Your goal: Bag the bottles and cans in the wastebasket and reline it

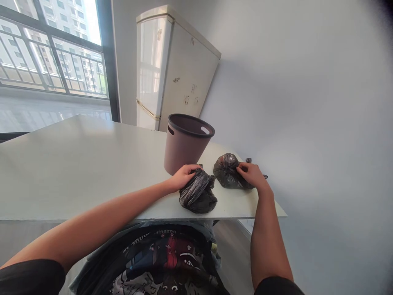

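Note:
Two black plastic bags lie near the table's front right. My left hand (pixel 184 178) is closed on the top of the nearer black plastic bag (pixel 199 198), which bulges and rests close to the front edge. The other black plastic bag (pixel 229 172) looks full and gathered to a knot-like bunch. At its right side, my right hand (pixel 250 173) pinches the plastic with thumb and fingers. Behind the nearer bag stands a mauve trash bin (pixel 186 151) with a dark rim and cut-out handles, upright and untouched. What is inside the bags is hidden.
A white table (pixel 92 172) reaches far to the left. A grey-white wall (pixel 313 123) runs along the right. Behind the table stands a white refrigerator (pixel 184 69); a window (pixel 52 53) is at the back left. Small dark bits (pixel 248 160) show beyond my right hand.

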Motion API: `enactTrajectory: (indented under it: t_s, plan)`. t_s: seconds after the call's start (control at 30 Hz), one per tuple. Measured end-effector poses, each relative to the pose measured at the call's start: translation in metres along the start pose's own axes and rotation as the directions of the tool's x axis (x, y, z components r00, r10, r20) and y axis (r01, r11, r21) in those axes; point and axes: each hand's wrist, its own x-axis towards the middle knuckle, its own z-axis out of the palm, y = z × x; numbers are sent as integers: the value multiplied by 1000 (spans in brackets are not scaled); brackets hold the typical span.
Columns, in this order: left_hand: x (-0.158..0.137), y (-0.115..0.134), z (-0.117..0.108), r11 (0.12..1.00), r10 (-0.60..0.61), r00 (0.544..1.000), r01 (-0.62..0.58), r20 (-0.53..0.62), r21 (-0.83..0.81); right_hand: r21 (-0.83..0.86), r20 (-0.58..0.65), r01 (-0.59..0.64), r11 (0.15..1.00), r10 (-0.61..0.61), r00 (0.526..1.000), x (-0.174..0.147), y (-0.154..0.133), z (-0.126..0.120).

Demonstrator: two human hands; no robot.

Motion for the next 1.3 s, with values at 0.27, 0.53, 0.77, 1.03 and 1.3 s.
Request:
enactTrajectory:
  t_s: [0.27,0.53,0.77,1.03,1.3]
  plan:
    - [-1,7,-1,999,-35,999,34,-42,-9,90,-613,4,996,52,788,-42,-70,21]
    - [-1,7,1,997,-75,993,73,-89,-26,108,-116,82,991,-69,991,-70,-125,94]
    - [-2,8,2,997,-78,992,78,-94,-7,21,152,79,997,-81,985,-70,-126,97]
    - [-2,5,1,995,-100,991,99,-84,-21,-60,237,53,997,-37,971,-70,-129,96]
    - [-1,4,0,996,-88,991,85,-97,-26,-83,259,65,994,-41,965,-72,-135,90]
